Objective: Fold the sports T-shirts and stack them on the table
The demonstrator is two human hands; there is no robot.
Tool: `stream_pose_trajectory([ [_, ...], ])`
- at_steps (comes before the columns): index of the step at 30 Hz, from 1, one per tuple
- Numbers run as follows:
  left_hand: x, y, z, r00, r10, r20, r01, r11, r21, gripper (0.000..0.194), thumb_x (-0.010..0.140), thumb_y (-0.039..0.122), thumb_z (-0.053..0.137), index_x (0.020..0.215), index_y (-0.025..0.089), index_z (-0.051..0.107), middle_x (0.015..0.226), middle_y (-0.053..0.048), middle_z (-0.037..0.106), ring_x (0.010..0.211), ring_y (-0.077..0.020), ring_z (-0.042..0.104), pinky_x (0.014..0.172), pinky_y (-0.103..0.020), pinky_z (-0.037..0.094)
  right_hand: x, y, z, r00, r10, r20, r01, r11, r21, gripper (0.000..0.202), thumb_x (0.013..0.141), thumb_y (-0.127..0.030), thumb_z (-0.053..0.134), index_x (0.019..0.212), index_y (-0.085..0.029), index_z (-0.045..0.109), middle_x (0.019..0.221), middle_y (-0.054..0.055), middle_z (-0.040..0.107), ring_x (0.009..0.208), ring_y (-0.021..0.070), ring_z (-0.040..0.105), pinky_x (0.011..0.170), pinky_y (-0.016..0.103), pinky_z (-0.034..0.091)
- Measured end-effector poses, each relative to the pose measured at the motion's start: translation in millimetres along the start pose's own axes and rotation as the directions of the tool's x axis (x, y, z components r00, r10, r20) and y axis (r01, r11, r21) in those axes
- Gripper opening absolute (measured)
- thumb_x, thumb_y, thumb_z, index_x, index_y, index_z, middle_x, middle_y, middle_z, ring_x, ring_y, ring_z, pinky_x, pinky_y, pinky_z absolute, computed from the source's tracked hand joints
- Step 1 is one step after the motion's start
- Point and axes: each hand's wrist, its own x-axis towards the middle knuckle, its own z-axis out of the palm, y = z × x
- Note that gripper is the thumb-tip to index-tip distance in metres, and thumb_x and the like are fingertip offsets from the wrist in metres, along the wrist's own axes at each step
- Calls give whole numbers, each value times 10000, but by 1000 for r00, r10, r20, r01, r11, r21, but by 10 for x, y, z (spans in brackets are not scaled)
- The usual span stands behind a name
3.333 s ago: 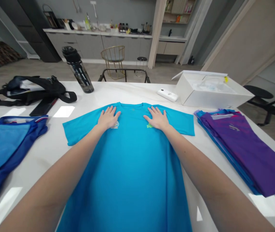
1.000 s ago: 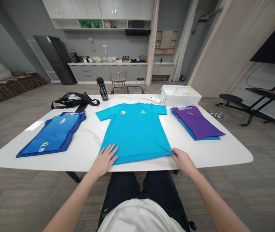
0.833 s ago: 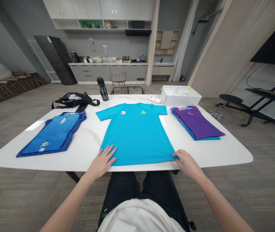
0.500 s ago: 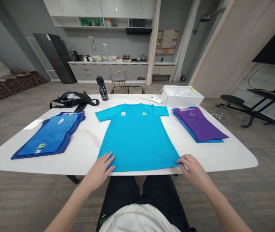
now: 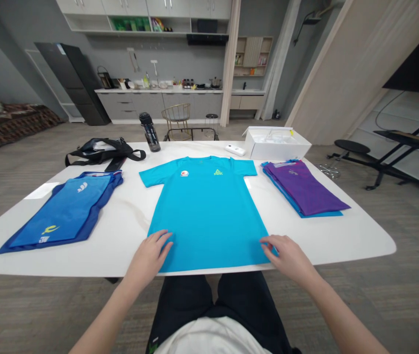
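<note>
A turquoise T-shirt (image 5: 209, 216) lies spread flat on the white table, front side up, its hem towards me and its collar away. A round red-and-white badge and a yellow-green logo mark its chest. My left hand (image 5: 148, 255) is at the shirt's lower left edge, fingers loosely bent and the thumb apart, gripping nothing. On the opposite side, my right hand (image 5: 286, 253) is over the lower right edge with curved fingers and a gap between thumb and forefinger. Whether the fingertips of either hand touch the cloth is hard to see.
Folded blue shirts (image 5: 65, 209) lie at left, and a purple folded shirt (image 5: 305, 189) tops a blue one at right. Behind are a black bag (image 5: 102, 150), a dark bottle (image 5: 150, 132), a white handheld device (image 5: 235, 149) and a white box (image 5: 278, 145). The white table (image 5: 360, 241) has rounded corners.
My right hand has let go of the shirt's lower right corner and moved slightly inward and up. My left hand has lifted its spread fingers into a looser bend. The view has shifted a little.
</note>
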Motion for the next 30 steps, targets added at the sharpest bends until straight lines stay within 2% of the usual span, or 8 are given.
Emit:
stream_pose_trajectory([
  [5, 398, -8, 202, 1000, -12, 9, 11, 998, 64, 552, 1039, 495, 366, 1506, 227, 486, 1610, -103, 401, 1467, -302, 402, 1189, -510, 364, 558, -3, 309, 998, -23, -60, 28, 997, 72, 422, 1041, -443, 399, 1344, -258, 627, 1426, 94, 597, 1329, 263, 549, 1096, 437, 467],
  [10, 325, -26, 340, 995, -49, 92, 34, 987, 159, 603, 1030, 544, 362, 1585, 309, 339, 1654, -39, 305, 1531, -299, 277, 1229, -578, 243, 579, 143, 674, 997, 27, 74, -19, 994, -111, 644, 1033, -594, 358, 1589, -270, 355, 1669, 85, 258, 1539, 317, 224, 1226, 553, 272],
  [15, 192, -42, 327, 994, -31, 104, 15, 989, 145, 629, 1018, 557, 398, 1595, 325, 305, 1662, -36, 295, 1536, -305, 264, 1229, -594, 234, 465, 143, 641, 998, 20, 67, -7, 983, -181, 650, 1012, -625, 397, 1579, -308, 374, 1658, 58, 301, 1518, 332, 280, 1209, 553, 307],
  [18, 369, -84, 319, 996, -9, 92, 0, 995, 98, 601, 1027, 537, 390, 1577, 299, 347, 1655, -52, 319, 1513, -287, 320, 1231, -561, 262, 720, 91, 580, 1000, 15, -6, -15, 986, -167, 569, 1014, -590, 429, 1472, -269, 529, 1579, 92, 444, 1442, 320, 412, 1171, 525, 369],
  [21, 850, -217, 311, 998, -8, 54, 5, 998, 55, 596, 1030, 545, 367, 1548, 250, 399, 1642, -84, 345, 1494, -285, 356, 1222, -532, 297, 1288, 102, 606, 998, -43, -52, 38, 994, -107, 495, 1031, -526, 430, 1385, -222, 594, 1505, 123, 520, 1400, 296, 460, 1178, 503, 358],
  [24, 1558, -518, 321, 999, -39, -7, 39, 999, 34, 635, 1022, 562, 352, 1527, 184, 427, 1630, -138, 352, 1482, -310, 369, 1209, -509, 318, 2066, 263, 681, 995, -37, -97, 32, 998, -52, 497, 1030, -512, 430, 1377, -195, 588, 1532, 133, 486, 1441, 291, 411, 1204, 490, 315],
  [27, 2292, -989, 364, 985, -160, -60, 163, 984, 65, 654, 1032, 507, 309, 1531, 97, 408, 1630, -205, 322, 1497, -339, 334, 1203, -518, 308, 2863, 601, 698, 980, 134, -148, -135, 991, 8, 549, 1034, -501, 404, 1449, -160, 516, 1573, 148, 435, 1483, 261, 352, 1213, 439, 298],
  [30, 2837, -1502, 423, 948, -318, 28, 315, 946, 79, 646, 1033, 446, 275, 1547, 67, 368, 1625, -221, 322, 1513, -331, 308, 1191, -528, 318, 3477, 1027, 638, 952, 283, -119, -284, 959, 7, 595, 1055, -490, 313, 1491, -115, 466, 1614, 162, 370, 1525, 261, 270, 1225, 439, 251],
])
